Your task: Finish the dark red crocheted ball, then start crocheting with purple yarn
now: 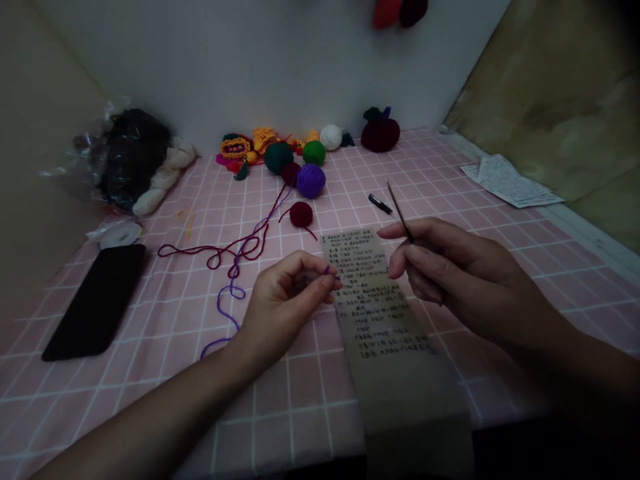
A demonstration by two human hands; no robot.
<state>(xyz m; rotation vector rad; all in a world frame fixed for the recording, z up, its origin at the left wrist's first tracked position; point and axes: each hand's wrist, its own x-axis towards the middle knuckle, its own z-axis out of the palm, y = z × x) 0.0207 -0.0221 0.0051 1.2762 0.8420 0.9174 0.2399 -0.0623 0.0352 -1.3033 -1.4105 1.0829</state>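
My left hand (293,290) is closed in a pinch above the table, left of the written sheet. A small bit of purple yarn (327,271) shows at its fingertips; most of it is hidden by the fingers. My right hand (450,267) holds a slim crochet hook (399,208) between thumb and fingers, its thin end tilted up and away. The two hands are apart. Under and between them lies a long paper sheet (385,360) with handwritten lines. Loose purple yarn runs across the cloth from near my left wrist toward a purple yarn ball (311,181).
A small dark red ball (301,215) and a black pen cap (380,204) lie beyond the sheet. Yarn balls and crocheted pieces line the wall, with a dark red crocheted fruit (381,135). A black phone (95,303) and a plastic bag (133,157) are left; papers (507,181) right.
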